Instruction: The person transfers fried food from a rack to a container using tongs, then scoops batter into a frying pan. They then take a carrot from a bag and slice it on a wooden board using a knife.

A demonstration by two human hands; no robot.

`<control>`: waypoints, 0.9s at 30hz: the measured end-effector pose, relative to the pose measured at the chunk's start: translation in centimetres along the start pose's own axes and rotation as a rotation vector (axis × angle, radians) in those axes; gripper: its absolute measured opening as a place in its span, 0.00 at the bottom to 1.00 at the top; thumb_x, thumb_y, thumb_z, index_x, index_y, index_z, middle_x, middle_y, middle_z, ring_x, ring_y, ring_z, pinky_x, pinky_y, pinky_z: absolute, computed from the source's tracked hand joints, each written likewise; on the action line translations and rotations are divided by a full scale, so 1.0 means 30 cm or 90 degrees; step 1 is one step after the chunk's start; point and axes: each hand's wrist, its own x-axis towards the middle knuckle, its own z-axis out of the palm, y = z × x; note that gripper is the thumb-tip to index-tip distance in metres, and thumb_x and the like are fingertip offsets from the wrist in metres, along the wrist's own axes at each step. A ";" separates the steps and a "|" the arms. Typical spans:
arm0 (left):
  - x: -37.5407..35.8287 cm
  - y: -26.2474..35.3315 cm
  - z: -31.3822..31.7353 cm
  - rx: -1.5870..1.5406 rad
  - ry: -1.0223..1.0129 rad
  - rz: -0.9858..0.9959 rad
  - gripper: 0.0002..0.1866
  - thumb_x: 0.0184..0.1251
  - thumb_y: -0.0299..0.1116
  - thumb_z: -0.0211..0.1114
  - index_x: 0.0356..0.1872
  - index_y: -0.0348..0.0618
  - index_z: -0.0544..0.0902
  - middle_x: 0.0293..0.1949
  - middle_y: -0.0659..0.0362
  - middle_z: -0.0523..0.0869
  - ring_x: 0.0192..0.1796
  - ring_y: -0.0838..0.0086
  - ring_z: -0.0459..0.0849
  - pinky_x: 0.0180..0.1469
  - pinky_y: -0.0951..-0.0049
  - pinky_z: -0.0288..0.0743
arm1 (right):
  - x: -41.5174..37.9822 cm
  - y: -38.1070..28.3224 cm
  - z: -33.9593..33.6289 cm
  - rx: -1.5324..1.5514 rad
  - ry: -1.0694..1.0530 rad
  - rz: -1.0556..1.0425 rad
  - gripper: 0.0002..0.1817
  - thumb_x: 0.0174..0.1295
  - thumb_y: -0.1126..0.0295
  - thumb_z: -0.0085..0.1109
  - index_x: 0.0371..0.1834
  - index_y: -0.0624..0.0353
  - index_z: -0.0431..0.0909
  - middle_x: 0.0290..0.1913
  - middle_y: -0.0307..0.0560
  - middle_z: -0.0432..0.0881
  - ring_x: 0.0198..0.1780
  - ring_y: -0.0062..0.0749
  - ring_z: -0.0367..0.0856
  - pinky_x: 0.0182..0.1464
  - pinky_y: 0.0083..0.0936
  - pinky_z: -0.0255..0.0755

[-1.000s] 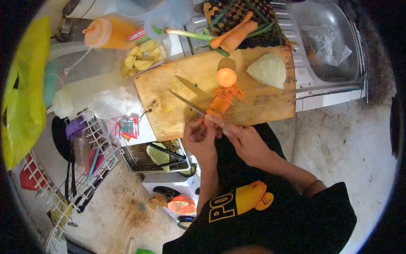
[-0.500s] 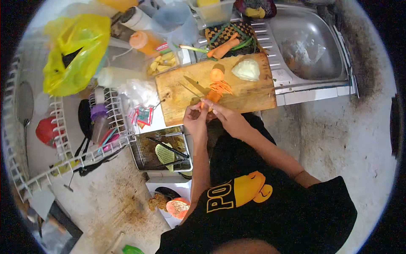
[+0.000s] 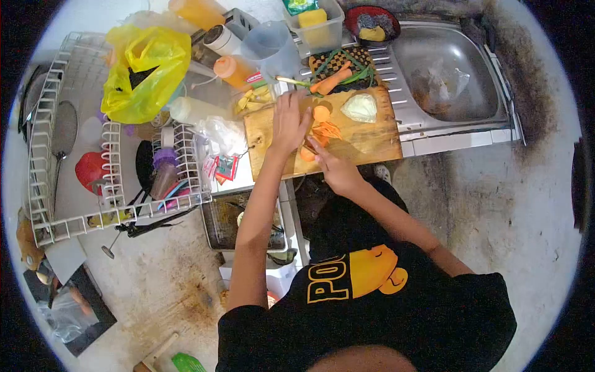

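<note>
On the wooden cutting board (image 3: 266,133), my left hand (image 3: 289,124) is open with its fingers extended over the left half. My right hand (image 3: 338,172) is closed round the knife at the board's near edge; most of the blade is hidden beside my left hand. An orange carrot piece (image 3: 307,154) lies by the right fingertips. Thin carrot strips (image 3: 326,131) are heaped just above, with a round carrot piece (image 3: 321,113) beyond them. A pale cabbage piece (image 3: 359,108) rests on the board's right part.
Behind the board are whole carrots (image 3: 333,80) with green onions on a woven mat, a clear pitcher (image 3: 270,49) and an orange-capped bottle (image 3: 232,71). A steel sink (image 3: 449,74) is at the right. A white dish rack (image 3: 111,217) and yellow bag (image 3: 144,93) stand left.
My left hand has left the carrot piece and moved up over the board, its fingers spreading. The carrot piece now lies on the board. The camera view has shifted a little.
</note>
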 end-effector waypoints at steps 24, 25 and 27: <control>-0.021 -0.038 0.050 -0.048 0.035 -0.046 0.13 0.68 0.32 0.52 0.49 0.40 0.77 0.43 0.49 0.74 0.50 0.53 0.70 0.54 0.55 0.61 | 0.011 -0.021 0.018 -0.101 -0.005 0.070 0.25 0.72 0.58 0.39 0.72 0.38 0.59 0.32 0.65 0.81 0.34 0.61 0.81 0.40 0.53 0.74; -0.023 -0.030 0.050 -0.060 0.053 -0.064 0.13 0.67 0.32 0.52 0.48 0.39 0.77 0.42 0.49 0.74 0.50 0.53 0.70 0.55 0.54 0.61 | 0.027 0.035 0.041 -0.026 0.039 -0.021 0.24 0.74 0.58 0.36 0.73 0.39 0.57 0.34 0.66 0.81 0.36 0.63 0.80 0.41 0.52 0.73; -0.043 -0.011 0.038 -0.063 0.131 -0.096 0.12 0.67 0.32 0.53 0.48 0.38 0.77 0.41 0.49 0.74 0.49 0.53 0.71 0.54 0.55 0.62 | 0.060 0.112 0.087 0.038 0.079 -0.120 0.24 0.75 0.59 0.33 0.74 0.39 0.56 0.37 0.68 0.81 0.38 0.64 0.80 0.42 0.52 0.73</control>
